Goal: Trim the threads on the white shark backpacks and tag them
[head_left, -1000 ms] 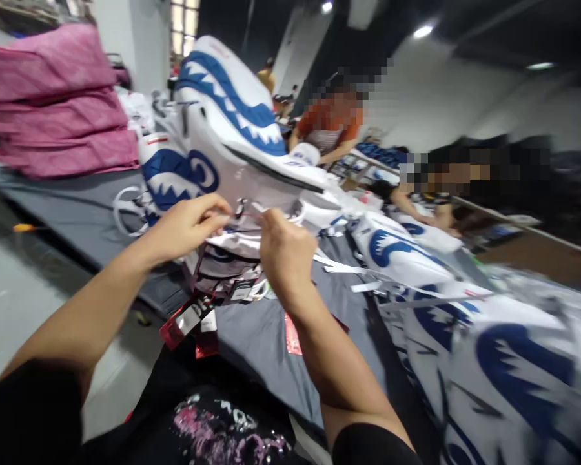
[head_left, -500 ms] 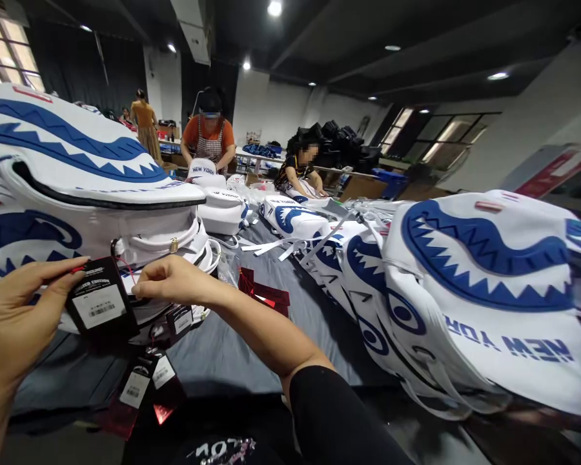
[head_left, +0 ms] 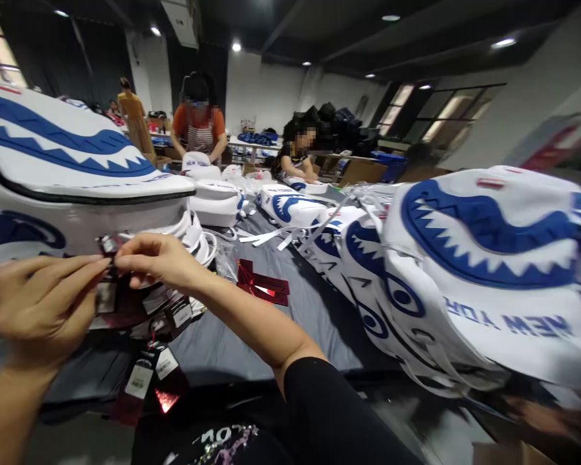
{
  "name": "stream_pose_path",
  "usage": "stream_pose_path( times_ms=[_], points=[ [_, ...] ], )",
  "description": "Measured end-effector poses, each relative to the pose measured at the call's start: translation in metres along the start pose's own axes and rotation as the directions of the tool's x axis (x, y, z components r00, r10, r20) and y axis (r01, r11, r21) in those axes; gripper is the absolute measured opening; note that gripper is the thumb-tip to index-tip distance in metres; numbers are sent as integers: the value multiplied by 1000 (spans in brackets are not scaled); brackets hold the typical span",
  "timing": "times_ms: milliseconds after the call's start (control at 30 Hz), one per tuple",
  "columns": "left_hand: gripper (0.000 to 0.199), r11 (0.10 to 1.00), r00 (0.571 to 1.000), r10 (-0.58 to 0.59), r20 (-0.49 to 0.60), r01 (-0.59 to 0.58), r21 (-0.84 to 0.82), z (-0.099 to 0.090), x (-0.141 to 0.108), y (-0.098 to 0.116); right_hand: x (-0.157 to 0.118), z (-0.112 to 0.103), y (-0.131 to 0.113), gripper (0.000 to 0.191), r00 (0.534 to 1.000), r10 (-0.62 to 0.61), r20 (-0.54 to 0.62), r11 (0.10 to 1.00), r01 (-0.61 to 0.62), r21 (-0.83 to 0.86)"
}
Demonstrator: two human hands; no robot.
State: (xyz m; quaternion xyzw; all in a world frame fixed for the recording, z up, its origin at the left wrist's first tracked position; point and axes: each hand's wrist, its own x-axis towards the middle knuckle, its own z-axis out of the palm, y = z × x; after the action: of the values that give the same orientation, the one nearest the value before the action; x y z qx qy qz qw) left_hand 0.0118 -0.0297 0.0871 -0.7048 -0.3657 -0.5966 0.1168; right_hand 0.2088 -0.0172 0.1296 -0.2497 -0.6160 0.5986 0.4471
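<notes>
White backpacks [head_left: 77, 219] with blue shark mouths are stacked at the left. My left hand [head_left: 53, 300] and my right hand [head_left: 155, 261] meet fingertip to fingertip at the stack's front. Right above the fingertips shows a small dark and shiny zipper pull [head_left: 107, 245]. Both hands are closed in a pinch; the right appears to keep the string of a black hang tag [head_left: 105, 298], which dangles below. What the left fingertips grip is hidden and blurred. More hang tags [head_left: 139, 381] hang lower on the stack, near the table edge.
Dark red tags [head_left: 261, 283] lie on the grey-covered table [head_left: 232, 349]. A row of white shark backpacks [head_left: 489, 258] with loose straps lines the right side. Across the table, a person in an orange top [head_left: 198, 126] and another person [head_left: 297, 152] bend over bags.
My left hand has let the black tag hang and moved right and up to my right hand. The right hand has shifted slightly up, toward the zipper pull. The view has tilted slightly.
</notes>
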Motion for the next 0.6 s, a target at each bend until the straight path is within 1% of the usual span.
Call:
stream_pose_path(
  times_ms=[33,67,100,133,167,233,333,467,533,600],
  points=[
    [25,996,996,88,-30,-87,37,3,2,5,0,1,1,14,996,-60,-61,997,57,-47],
    [18,987,987,152,-57,-148,64,6,3,10,-1,2,2,10,983,-131,-126,988,118,-103],
    [11,983,985,169,-45,-165,75,9,5,15,-2,3,3,9,963,-201,-181,972,174,-156],
    [5,986,989,148,-16,-147,76,12,6,20,-2,4,4,8,943,-252,-219,958,211,-193],
    [5,989,993,117,32,-120,90,14,7,24,-3,5,5,8,930,-280,-240,949,231,-214],
    [10,990,994,38,99,-51,134,19,7,30,-3,7,8,11,916,-294,-273,946,237,-222],
    [11,983,993,-37,108,16,185,21,5,36,-3,12,12,16,896,-297,-332,945,224,-239],
    [12,983,986,-92,140,68,169,19,3,41,-3,20,15,20,874,-282,-396,952,202,-231],
    [13,982,978,-120,170,91,168,19,4,42,-2,22,17,21,869,-274,-412,955,195,-224],
    [13,978,970,-150,189,117,175,20,4,42,1,23,19,21,859,-299,-416,946,207,-251]
  ],
)
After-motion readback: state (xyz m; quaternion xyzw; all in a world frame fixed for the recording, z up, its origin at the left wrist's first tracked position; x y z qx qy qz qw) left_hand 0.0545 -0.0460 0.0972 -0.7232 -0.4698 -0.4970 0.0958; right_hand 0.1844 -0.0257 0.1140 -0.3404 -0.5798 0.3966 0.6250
